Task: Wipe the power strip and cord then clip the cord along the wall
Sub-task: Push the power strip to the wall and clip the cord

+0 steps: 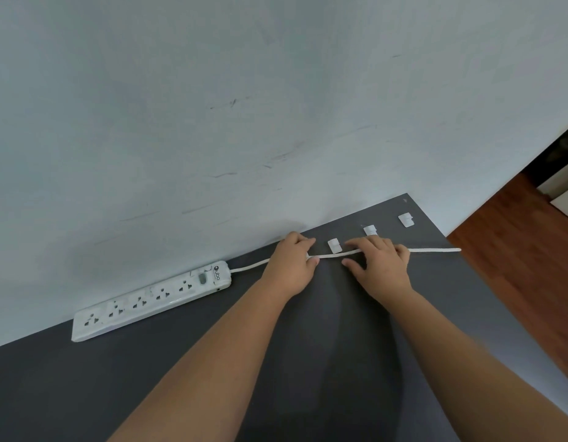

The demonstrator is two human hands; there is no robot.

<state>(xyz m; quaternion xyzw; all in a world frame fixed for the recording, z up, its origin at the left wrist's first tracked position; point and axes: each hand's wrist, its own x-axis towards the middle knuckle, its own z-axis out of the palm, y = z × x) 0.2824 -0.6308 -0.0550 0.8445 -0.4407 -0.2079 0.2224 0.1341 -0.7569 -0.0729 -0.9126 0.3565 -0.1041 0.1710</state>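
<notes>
Dark bench [149,378] against wall [212,106]. Power strip [149,301] lies far left by the wall, its cord [435,250] running left-right. Left hand [292,266] pinches the cord just left of the first clip [334,245]; right hand [381,264] grips it just right. The clip sits just beyond the taut span, two more clips farther right. Likely next: push the cord far-ward into the clip.

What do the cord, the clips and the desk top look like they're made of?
Cord: white, matte, faintly textured, perhaps a braided sheath over wire. Clips: small white squares, smooth, probably moulded plastic. Desk top: flat dark grey with a soft sheen, likely laminate, though the look leaves it open.
</notes>
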